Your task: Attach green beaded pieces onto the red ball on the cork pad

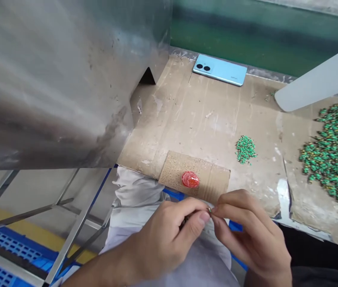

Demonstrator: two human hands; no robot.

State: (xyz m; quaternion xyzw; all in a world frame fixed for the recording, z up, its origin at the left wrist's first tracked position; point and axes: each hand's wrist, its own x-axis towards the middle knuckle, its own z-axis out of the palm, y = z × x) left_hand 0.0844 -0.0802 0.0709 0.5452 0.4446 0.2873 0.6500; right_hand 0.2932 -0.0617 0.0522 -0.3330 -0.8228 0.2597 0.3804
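Observation:
My left hand [169, 235] and my right hand [252, 235] meet fingertip to fingertip just below the table's near edge. Both are closed in a pinch on a tiny green and gold part [210, 209] held between them. My left hand also seems to hold something dark under its fingers, which I cannot make out. Just beyond my hands a small cardboard pad [194, 177] lies on the table with a red blob [190, 179] on it. A small heap of green parts [245, 149] sits further right, and a large pile of the same parts [334, 155] fills the right side.
A big sheet-metal housing [61, 79] on a steel frame [76, 227] stands at the left. A light blue phone [219, 69] lies at the back of the cardboard-covered table [204, 115]. A white tube [318, 81] reaches in from the right. Blue crates [4, 255] sit on the floor at lower left.

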